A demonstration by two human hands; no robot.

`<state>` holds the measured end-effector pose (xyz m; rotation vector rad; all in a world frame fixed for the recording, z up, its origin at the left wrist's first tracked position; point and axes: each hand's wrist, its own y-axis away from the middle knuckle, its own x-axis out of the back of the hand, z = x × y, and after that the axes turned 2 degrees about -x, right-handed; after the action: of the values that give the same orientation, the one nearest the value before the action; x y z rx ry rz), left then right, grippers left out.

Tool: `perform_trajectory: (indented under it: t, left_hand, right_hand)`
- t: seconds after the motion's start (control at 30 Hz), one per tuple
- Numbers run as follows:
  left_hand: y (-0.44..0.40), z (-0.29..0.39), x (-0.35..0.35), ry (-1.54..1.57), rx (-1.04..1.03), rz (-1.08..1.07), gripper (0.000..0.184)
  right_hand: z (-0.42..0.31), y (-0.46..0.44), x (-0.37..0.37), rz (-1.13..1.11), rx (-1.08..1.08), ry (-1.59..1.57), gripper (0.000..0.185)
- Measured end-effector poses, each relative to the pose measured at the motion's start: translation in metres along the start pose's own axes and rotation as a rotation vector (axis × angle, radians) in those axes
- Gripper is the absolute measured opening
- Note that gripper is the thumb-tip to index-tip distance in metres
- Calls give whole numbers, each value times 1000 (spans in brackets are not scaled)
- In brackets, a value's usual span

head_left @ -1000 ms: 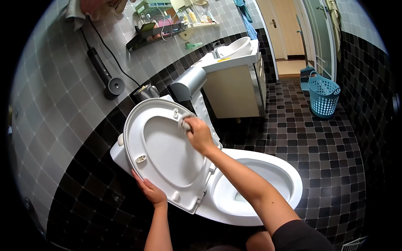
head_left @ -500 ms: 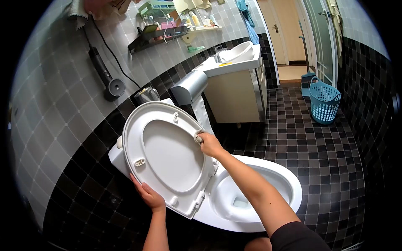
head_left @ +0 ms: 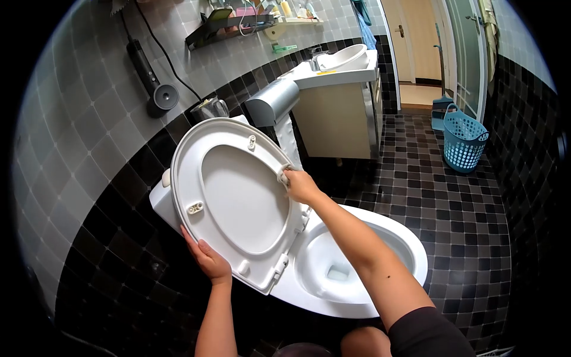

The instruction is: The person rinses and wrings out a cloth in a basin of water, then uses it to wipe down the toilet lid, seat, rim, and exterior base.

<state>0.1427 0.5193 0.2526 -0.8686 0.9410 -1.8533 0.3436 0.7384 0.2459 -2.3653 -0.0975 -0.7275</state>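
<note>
L hand (head_left: 212,263) at approx 7 o'clock on raised seat (head_left: 187,178), fingers & thumb apart, palm side to outer edge. R hand (head_left: 302,186) at approx 2–3 o'clock, clamped on cloth (head_left: 282,174), cloth touching seat rim. Seat's up & tilted w/ lid (head_left: 244,196) behind it, seen thru the opening; hinges at approx 4 o'clock of seat. Bowl (head_left: 410,229) is at 4 o'clock from seat, R forearm across it; a bit of water in the bottom. Tank (head_left: 159,199) partly hidden, 9 o'clock. Paper holder (head_left: 272,102) near, 1 o'clock, paper (head_left: 286,137) hanging below. Dryer (head_left: 143,71) on wall, 11 o'clock. Cabinet (head_left: 336,122) w/ basin (head_left: 348,58) on top, 1–2 o'clock. Blue basket (head_left: 465,143) on floor, well apart, 2–3 o'clock.
</note>
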Motion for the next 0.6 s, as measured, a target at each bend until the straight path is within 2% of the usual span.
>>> perform_trajectory:
  t: [0.07, 0.1, 0.13, 0.2, 0.3, 0.33, 0.37, 0.4, 0.47, 0.5, 0.6]
  left_hand:
    - [-1, 0, -1, -8, -9, -3, 50]
    - [-1, 1, -1, -15, -9, -7, 50]
    - [0, 0, 0, -23, -4, -12, 50]
    - [0, 1, 0, -6, 4, -8, 50]
    - [0, 2, -1, 9, -3, 3, 49]
    - [0, 2, 0, 3, -12, 2, 49]
    - [0, 3, 0, -1, -17, -3, 49]
    - [0, 3, 0, -16, -25, -1, 49]
    - [-2, 3, 0, -31, -33, 1, 49]
    - [-1, 2, -1, -21, -33, 6, 49]
    - [1, 0, -1, -6, -16, 4, 50]
  right_hand:
    - [13, 17, 7, 7, -31, -292, 24]
    - [4, 23, 27, -163, -191, -300, 21]
    - [8, 31, 28, -169, -197, -299, 21]
    - [17, 50, 26, -236, -429, -460, 21]
    - [47, 50, -2, -92, -471, -677, 21]
    - [53, 47, -13, -12, -504, -805, 22]
    - [62, 41, -30, -36, -534, -998, 30]
    - [58, 39, -32, -147, -504, -1043, 41]
    - [62, 36, -100, 202, -389, -667, 63]
    - [51, 48, -88, 62, -307, -678, 80]
    - [29, 84, -83, -131, -421, -567, 80]
